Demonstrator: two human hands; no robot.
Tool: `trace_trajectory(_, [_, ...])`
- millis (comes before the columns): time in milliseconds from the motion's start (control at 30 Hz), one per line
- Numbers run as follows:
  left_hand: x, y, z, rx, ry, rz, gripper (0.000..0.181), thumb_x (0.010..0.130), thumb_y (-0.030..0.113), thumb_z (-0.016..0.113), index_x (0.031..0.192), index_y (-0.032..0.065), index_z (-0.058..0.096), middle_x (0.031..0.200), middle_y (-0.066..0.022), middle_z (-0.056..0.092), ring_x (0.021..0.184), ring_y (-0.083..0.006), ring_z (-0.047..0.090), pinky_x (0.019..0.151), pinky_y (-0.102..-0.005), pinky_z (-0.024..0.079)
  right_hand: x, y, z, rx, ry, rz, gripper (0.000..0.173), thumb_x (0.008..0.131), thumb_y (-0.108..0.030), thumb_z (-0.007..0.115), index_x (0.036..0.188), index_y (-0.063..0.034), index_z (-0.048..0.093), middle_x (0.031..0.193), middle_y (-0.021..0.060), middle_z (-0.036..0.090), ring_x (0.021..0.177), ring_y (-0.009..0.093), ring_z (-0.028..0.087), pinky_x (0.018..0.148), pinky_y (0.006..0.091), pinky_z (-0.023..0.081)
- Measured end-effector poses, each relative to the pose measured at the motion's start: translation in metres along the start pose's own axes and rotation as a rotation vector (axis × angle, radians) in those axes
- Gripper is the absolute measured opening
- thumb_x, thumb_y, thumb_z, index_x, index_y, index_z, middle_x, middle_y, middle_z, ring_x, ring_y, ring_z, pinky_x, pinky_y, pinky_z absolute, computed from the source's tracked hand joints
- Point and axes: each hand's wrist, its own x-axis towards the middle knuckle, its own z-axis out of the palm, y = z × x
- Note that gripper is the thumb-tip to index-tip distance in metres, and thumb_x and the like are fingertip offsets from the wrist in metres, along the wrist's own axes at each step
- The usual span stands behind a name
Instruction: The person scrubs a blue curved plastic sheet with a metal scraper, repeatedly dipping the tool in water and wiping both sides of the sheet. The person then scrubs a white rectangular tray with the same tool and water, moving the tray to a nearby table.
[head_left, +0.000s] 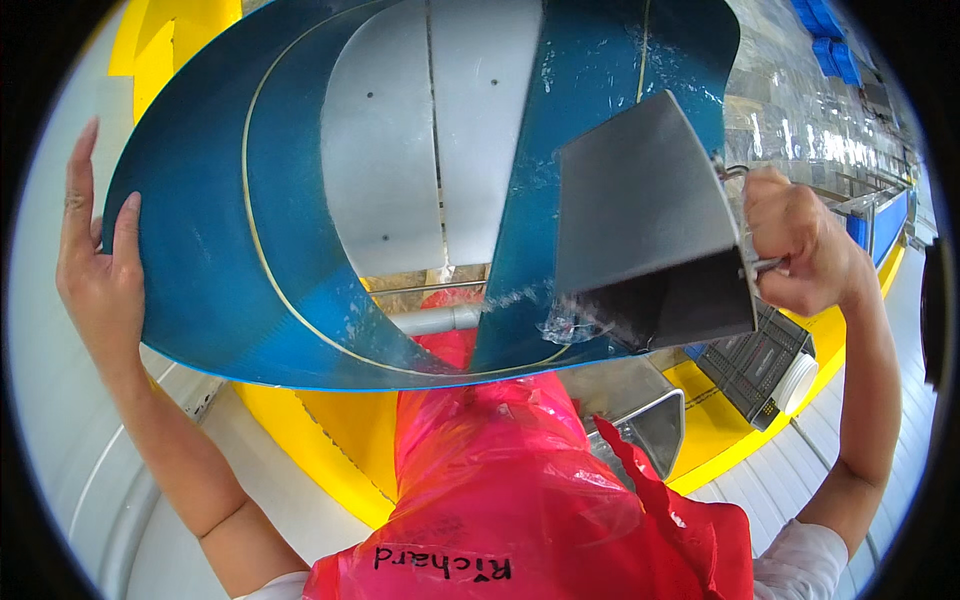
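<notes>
My left hand (109, 262) holds the left edge of a large, curved blue plastic piece (199, 247), thumb on its face, index finger raised and the other fingers mostly hidden behind. Whether this piece is a sheet or a basin is unclear; it bears a thin yellow line. A metal scoop (637, 202), box-like and grey, is tilted over its right part, with my right hand (799, 240) closed round the handle at its back. Clear, wet-looking material lies at the scoop's lower left corner. Pale grey panels (382, 142) with small holes show in the middle.
A red plastic apron (510, 480) with writing covers my front. Yellow structure (330, 427) curves below the blue piece. At lower right are an open metal container (622, 390), a dark perforated crate (750, 367) and a white round object (795, 382). A shiny, transparent surface (787, 120) stretches along the right.
</notes>
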Motion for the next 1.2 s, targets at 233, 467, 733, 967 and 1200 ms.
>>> trace_trajectory(233, [0.005, 0.008, -0.014, -0.082, -0.155, 0.275, 0.034, 0.091, -0.002, 0.056, 0.111, 0.0190, 0.073, 0.138, -0.0061, 0.056, 0.116, -0.0263, 0.062, 0.094, -0.0320, 0.053, 0.019, -0.024, 0.037, -0.148, 0.082, 0.151, 0.032, 0.062, -0.020, 0.071, 0.047, -0.0061, 0.047, 0.052, 0.0115, 0.048, 0.059, 0.031, 0.052, 0.068, 0.0403, 0.041])
trace_trajectory(467, [0.004, 0.037, -0.024, -0.184, -0.186, 0.017, 0.041, 0.087, -0.009, 0.050, 0.120, 0.0081, 0.067, 0.122, -0.0177, 0.065, 0.083, -0.0243, 0.068, 0.075, -0.0294, 0.052, 0.088, -0.119, 0.063, -0.148, 0.190, 0.103, 0.033, 0.083, -0.028, 0.062, 0.057, -0.0088, 0.062, 0.055, 0.0116, 0.061, 0.049, 0.029, 0.062, 0.053, 0.0406, 0.051])
trace_trajectory(733, [0.000, 0.033, -0.018, -0.208, -0.100, -0.039, 0.042, 0.087, -0.006, 0.049, 0.124, 0.0072, 0.064, 0.125, -0.0246, 0.060, 0.091, -0.0314, 0.068, 0.076, -0.0318, 0.051, 0.120, -0.147, 0.121, 0.279, 0.294, -0.245, 0.034, 0.086, -0.026, 0.063, 0.058, -0.0083, 0.056, 0.056, 0.0117, 0.058, 0.052, 0.033, 0.059, 0.050, 0.0415, 0.046])
trace_trajectory(967, [-0.017, 0.003, -0.012, -0.072, -0.016, -0.043, 0.039, 0.090, 0.000, 0.053, 0.125, 0.0135, 0.064, 0.126, -0.0215, 0.060, 0.111, -0.0342, 0.063, 0.092, -0.0352, 0.050, 0.065, -0.127, 0.085, -0.062, -0.393, -0.227, 0.015, 0.073, -0.022, 0.064, 0.066, -0.0101, 0.070, 0.060, 0.0115, 0.063, 0.062, 0.032, 0.063, 0.061, 0.0429, 0.049])
trace_trajectory(1200, [-0.028, -0.009, -0.011, -0.003, 0.002, -0.052, 0.034, 0.097, 0.011, 0.053, 0.125, 0.0231, 0.067, 0.124, -0.0089, 0.066, 0.094, -0.0192, 0.070, 0.078, -0.0274, 0.055, 0.026, -0.132, 0.059, -0.299, -0.539, 0.120, 0.007, 0.068, -0.018, 0.068, 0.063, -0.0125, 0.070, 0.062, 0.0074, 0.064, 0.064, 0.023, 0.063, 0.067, 0.0355, 0.046])
